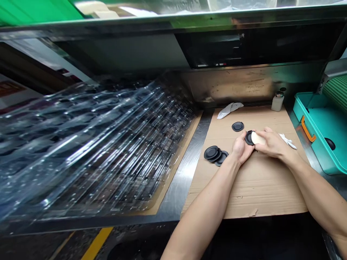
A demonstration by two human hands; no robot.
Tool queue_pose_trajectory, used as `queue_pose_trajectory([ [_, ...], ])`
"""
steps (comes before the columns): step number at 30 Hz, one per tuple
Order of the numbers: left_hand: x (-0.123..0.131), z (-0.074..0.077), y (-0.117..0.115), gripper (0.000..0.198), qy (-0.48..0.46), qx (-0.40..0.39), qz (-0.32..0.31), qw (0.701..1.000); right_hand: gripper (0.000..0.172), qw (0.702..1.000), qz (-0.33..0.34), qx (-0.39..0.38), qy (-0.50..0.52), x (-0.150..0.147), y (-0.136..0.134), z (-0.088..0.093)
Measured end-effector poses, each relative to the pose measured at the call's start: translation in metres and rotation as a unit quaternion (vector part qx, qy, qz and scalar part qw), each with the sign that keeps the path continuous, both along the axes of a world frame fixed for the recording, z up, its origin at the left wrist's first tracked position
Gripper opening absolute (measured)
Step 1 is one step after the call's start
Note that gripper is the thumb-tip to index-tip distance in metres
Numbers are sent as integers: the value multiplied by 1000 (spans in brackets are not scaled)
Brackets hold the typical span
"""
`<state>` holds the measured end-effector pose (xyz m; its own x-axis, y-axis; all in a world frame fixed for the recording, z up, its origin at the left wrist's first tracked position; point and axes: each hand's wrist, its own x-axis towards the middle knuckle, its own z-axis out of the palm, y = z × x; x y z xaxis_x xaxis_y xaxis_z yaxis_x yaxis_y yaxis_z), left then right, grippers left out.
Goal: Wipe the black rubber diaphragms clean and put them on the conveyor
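A round black disc-shaped part (248, 138) rests in my left hand (240, 148), whose fingers curl around its edge. My right hand (272, 142) grips a pale cream pad (257, 138) and presses it against the disc's right side. Just beyond my hands, a similar black disc (238, 126) lies flat on the cardboard sheet (265, 187). Several more black discs (211, 153) overlap in a small pile left of my left wrist. Beside my right hand lies a white cloth or glove (288, 141), partly hidden by that hand.
Tall stacks of clear plastic trays (108, 144) fill the left of the steel table (177, 195). At the back stand a white bottle (278, 101) with a dark top and a crumpled white cloth (230, 110). To the right is a teal bin (322, 153) with an orange latch.
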<state>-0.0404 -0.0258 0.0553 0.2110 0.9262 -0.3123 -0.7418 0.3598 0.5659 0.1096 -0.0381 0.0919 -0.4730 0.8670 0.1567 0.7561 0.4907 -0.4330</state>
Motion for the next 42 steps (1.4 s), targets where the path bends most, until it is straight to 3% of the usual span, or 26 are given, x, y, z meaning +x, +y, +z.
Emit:
queue_pose_trajectory([
  [3,3,-6,1,47,8,-5,1,1000,31,1000,10,-8,-1,-5,-2,-1],
  [6,7,-10,1,46,12,1,10,1000,31,999,-47,-8,-14,-7,-2,-1],
  [10,6,-8,1,44,23,-13,16,1000,32,998,-54,-14,-21,-2,5,-6],
  [14,-4,2,2,44,-33,-42,11,999,39,981,-195,1,-15,12,19,-13],
  [17,-11,12,2,44,-95,-59,18,994,44,969,-246,23,1,18,23,-15],
  [23,-18,21,-1,48,-141,-81,29,986,46,975,-221,18,-17,14,21,-15],
  [31,-15,24,1,42,-121,-74,36,989,40,981,-162,-11,-109,2,10,-18],
  [34,-11,28,-4,32,-50,-51,58,996,42,981,-145,18,-129,1,9,-21],
  [37,-30,38,-18,20,88,49,37,994,45,980,-140,27,-139,1,10,-24],
  [40,-78,47,-38,25,302,170,47,937,45,981,-137,19,-138,2,11,-23],
  [42,-116,46,-47,38,441,176,95,875,45,981,-137,8,-134,2,11,-23],
])
